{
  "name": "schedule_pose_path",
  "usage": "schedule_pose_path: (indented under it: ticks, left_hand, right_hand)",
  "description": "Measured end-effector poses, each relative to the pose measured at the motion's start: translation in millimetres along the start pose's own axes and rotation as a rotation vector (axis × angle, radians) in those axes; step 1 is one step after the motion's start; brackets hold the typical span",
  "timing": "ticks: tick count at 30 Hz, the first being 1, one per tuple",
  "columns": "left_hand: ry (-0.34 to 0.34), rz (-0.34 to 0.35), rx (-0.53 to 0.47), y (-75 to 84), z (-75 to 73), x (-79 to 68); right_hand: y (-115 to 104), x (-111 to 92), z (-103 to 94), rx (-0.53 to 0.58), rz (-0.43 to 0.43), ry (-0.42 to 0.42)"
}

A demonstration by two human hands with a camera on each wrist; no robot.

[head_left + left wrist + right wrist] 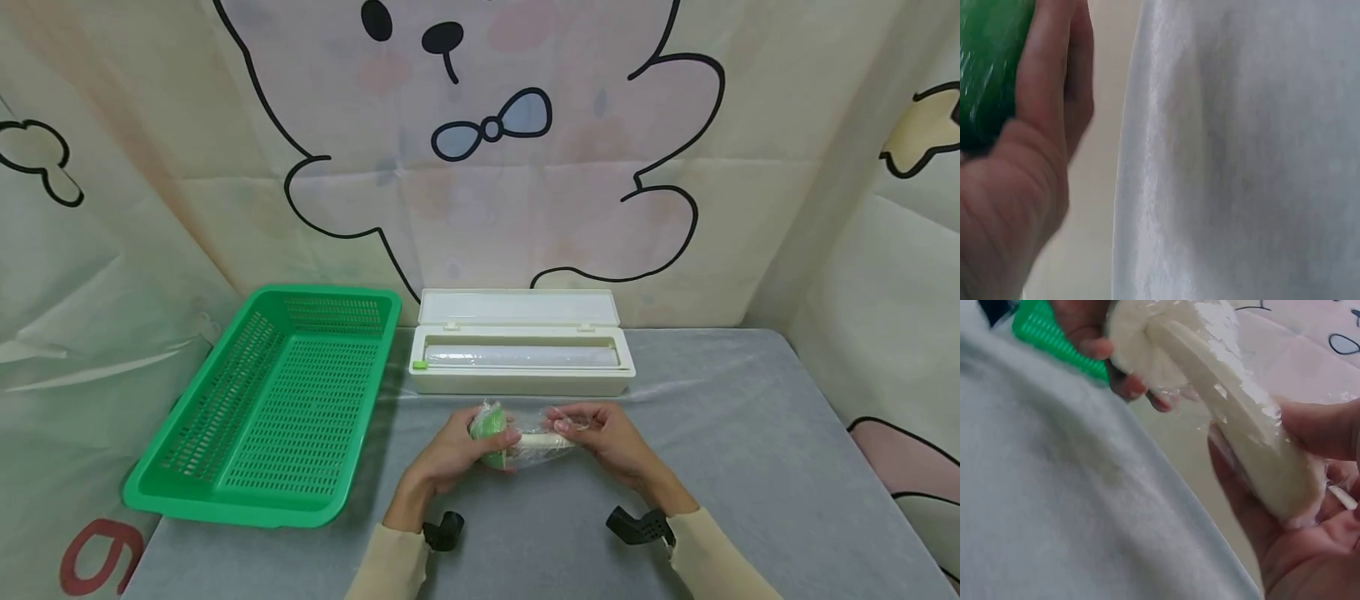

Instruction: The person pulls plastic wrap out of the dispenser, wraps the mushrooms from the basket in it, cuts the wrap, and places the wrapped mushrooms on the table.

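Observation:
Between both hands is a mushroom with a green cap and a cream stem, wrapped in clear cling film. My left hand grips it by the cap, thumb in front. In the left wrist view the green cap shows under shiny film. At the other end, my right hand holds the film-covered stem between thumb and fingers. The cap's pale underside faces the right wrist camera, where part of the left hand also appears.
A white cling film dispenser stands just beyond the hands, lid raised, a film roll inside. To the left lies a green perforated basket. Grey cloth covers the table; printed fabric hangs behind.

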State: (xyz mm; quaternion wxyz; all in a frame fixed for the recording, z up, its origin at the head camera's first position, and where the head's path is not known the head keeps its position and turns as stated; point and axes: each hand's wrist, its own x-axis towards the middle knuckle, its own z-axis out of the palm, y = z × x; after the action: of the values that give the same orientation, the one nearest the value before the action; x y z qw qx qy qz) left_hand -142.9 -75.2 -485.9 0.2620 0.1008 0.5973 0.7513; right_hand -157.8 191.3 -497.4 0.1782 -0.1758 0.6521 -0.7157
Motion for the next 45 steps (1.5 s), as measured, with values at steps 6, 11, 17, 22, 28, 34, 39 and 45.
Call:
schedule_pose_path:
  ticks: [6, 11, 17, 22, 28, 34, 39, 45]
  left_hand:
    - [0.106, -0.095, -0.11, 0.3, 3.8, 2.4]
    - [0.189, -0.147, -0.182, 1.0, 3.7, 3.6]
    - [0.231, -0.184, -0.246, 1.2, 2.7, 4.4]
    - [0.222, -0.17, -0.221, 1.9, 3.4, 3.2]
    - [0.287, 0.06, 0.102, 2.3, 8.0, 2.5]
    - [0.382, 0.143, 0.285, -0.6, 11.9, 5.5]
    - [0.453, 0.041, 0.203, -1.7, 13.8, 6.5]
    - [0.456, -0.063, 0.039, -1.5, 10.6, 6.4]
  right_hand:
    - [-1.5, -0.5, 3.0, -0.239, -0.135, 0.026]
    - [-3.0, -1.7, 4.3, -0.355, -0.208, -0.005]
    - [-5.5, -2.6, 9.6, -0.36, -0.265, -0.051]
    - [-6.2, -1.5, 14.3, -0.378, -0.311, -0.006]
    - [-5.2, -0.1, 12.7, -0.334, -0.289, 0.021]
    - [-4.5, 0.6, 13.0, -0.294, -0.257, 0.002]
    - [-4.0, 1.3, 15.6, -0.371, -0.308, -0.01]
    - [-5.4, 1.3, 18.1, -0.567, -0.474, -0.015]
